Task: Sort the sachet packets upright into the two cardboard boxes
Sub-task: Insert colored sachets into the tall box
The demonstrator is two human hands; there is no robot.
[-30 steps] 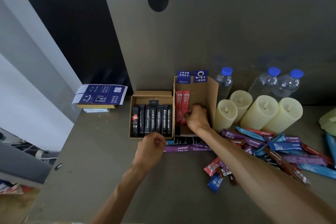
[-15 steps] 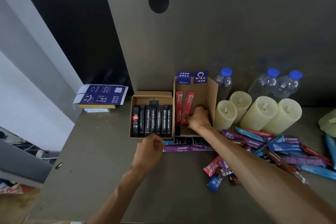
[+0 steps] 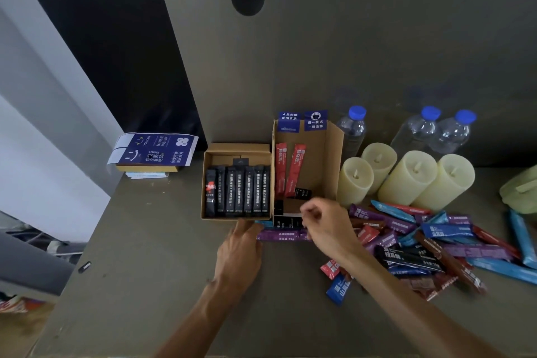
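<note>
Sachet packets of red, blue and purple foil (image 3: pixel 436 241) lie heaped at the right of the grey table (image 3: pixel 145 270), whose near left is bare. Black stick sachets (image 3: pixel 241 192) stand in the low cardboard box (image 3: pixel 238 148). Two red stick sachets (image 3: pixel 290 171) lean in the tall cardboard box (image 3: pixel 328 160) touching it. A blue printed carton (image 3: pixel 154 151) reads "COFFEE". Our left hand (image 3: pixel 241 253), fingers straight, touches the low box's front edge. Our right hand (image 3: pixel 325 227) hovers loosely curled, holding nothing we see.

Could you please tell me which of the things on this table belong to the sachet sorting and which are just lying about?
Part of the job:
left cardboard box holding black sachets
right cardboard box holding two red sachets
loose sachet pile

Just lying about:
four candles
three water bottles
blue printed box
green object, cut off at the edge
</note>
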